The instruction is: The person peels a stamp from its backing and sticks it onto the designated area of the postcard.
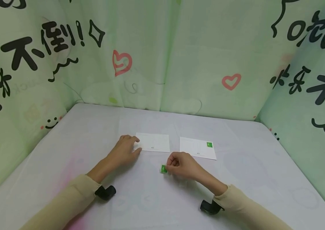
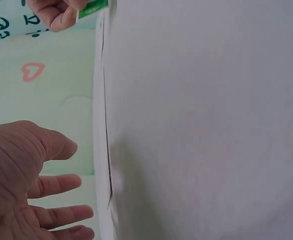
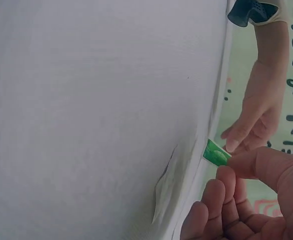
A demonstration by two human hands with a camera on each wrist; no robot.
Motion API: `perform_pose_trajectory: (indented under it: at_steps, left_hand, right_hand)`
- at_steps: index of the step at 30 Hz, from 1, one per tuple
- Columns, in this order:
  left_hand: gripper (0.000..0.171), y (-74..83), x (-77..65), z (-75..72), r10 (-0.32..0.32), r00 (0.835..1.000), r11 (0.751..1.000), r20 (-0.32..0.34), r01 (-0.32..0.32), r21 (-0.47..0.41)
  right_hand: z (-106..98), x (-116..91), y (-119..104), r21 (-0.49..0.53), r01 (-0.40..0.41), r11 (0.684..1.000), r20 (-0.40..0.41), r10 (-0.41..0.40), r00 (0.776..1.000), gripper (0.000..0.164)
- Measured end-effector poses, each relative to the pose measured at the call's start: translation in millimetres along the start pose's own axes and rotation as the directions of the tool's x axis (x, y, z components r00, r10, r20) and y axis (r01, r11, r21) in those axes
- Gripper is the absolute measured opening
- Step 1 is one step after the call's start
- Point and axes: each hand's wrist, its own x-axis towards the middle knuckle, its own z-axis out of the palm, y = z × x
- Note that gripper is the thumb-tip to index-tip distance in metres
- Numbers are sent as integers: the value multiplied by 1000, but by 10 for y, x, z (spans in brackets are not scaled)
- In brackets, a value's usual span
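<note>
Between thumb and index finger my right hand (image 1: 183, 165) pinches a small green stamp (image 1: 163, 169) with a pale border, just in front of the gap between two white envelopes. In the right wrist view the stamp (image 3: 216, 153) sticks out past the fingertips. My left hand (image 1: 126, 148) rests at the left end of the left envelope (image 1: 155, 142), fingers spread and thumb apart. That envelope has faint print near its lower edge, and its left end is partly hidden by the hand. The right envelope (image 1: 192, 147) bears another green stamp (image 1: 209, 144) in its upper right corner.
A white cloth (image 1: 139, 204) covers the table. Pale green curtains (image 1: 162, 57) with black lettering and red hearts enclose its back and sides. Black wrist cameras sit at the left cuff (image 1: 105, 193) and the right cuff (image 1: 210, 207).
</note>
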Motion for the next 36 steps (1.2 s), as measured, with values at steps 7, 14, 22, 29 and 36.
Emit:
perform_pose_trajectory:
  at_steps: [7, 14, 22, 29, 36]
  left_hand:
    - [31, 142, -138, 33, 55, 998, 996, 12, -54, -66]
    - [20, 293, -248, 48, 82, 996, 979, 32, -75, -192]
    - [13, 367, -292, 47, 108, 991, 939, 77, -76, -336]
    - [25, 397, -318, -22, 100, 984, 877, 146, -19, -480]
    - [31, 446, -334, -42, 97, 964, 754, 246, 90, -651]
  right_hand:
    - [4, -87, -27, -14, 70, 997, -89, -71, 993, 9]
    - [20, -154, -74, -57, 126, 990, -198, -135, 971, 9]
    - [34, -212, -117, -114, 182, 977, -264, -206, 942, 9]
    - [73, -258, -149, -221, 267, 938, -332, -330, 884, 15]
    - [87, -273, -172, -363, 361, 859, -385, -491, 781, 17]
